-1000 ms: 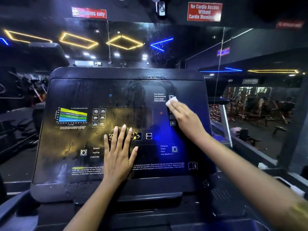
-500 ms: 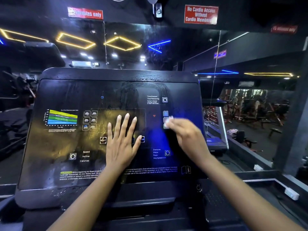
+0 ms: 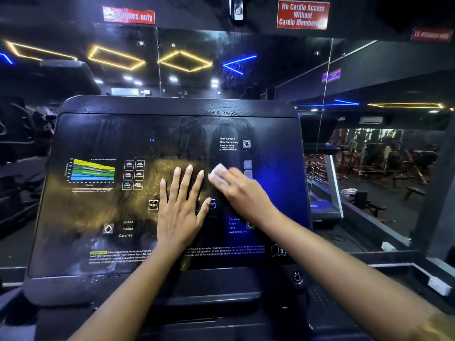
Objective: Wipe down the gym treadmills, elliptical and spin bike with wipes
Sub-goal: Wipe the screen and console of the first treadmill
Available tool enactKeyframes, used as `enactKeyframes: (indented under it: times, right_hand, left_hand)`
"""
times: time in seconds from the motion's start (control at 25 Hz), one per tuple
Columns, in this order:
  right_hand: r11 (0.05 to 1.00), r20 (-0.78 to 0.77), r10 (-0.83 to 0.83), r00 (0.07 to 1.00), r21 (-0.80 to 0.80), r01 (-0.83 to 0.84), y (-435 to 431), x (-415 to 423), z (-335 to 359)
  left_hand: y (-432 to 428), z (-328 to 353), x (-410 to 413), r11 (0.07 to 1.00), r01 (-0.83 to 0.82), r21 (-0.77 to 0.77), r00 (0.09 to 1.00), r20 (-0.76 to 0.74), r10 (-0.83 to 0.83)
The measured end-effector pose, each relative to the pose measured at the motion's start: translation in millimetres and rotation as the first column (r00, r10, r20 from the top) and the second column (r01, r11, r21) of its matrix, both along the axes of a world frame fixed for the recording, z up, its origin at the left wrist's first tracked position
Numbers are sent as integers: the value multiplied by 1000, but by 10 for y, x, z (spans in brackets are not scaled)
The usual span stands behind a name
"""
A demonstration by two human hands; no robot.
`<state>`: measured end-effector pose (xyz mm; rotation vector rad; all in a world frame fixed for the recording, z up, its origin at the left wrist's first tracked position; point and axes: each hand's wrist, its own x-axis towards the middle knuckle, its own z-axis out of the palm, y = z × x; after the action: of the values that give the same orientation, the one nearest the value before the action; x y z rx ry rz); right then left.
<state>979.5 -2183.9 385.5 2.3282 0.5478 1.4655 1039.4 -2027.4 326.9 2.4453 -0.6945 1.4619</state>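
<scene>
Head view: wiping the treadmill console [image 3: 103, 134].
Right hand [image 3: 243, 195] grip pinches the wipe [image 3: 218, 172] flat against it; just left of that grip, the left hand [image 3: 181, 212] lies spread, likely bracing the console.

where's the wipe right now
Head view: the wipe is right of centre on the treadmill console, held by the right hand, just right of the left hand.

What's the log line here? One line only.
stage: wiping black glossy treadmill console | right hand: holds small white wipe on console | left hand: flat beside it
</scene>
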Motion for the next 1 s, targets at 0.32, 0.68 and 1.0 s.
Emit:
enactKeyframes:
  times: [0.32, 0.68, 1.0]
  right_hand:
    - [983, -83, 180, 980, 54, -176, -282, -424, -260]
    - [983, 19, -73, 997, 169, 69, -275, 25, 246]
    - [997, -248, 12, 969, 77, 7, -274, -849, -1049]
  left_hand:
    - [-3, 6, -29, 1000, 18, -10, 1000, -12, -18]
    - [-3, 7, -28, 1000, 21, -18, 1000, -11, -22]
    - [-11, 11, -27, 999, 25, -29, 1000, 20, -24]
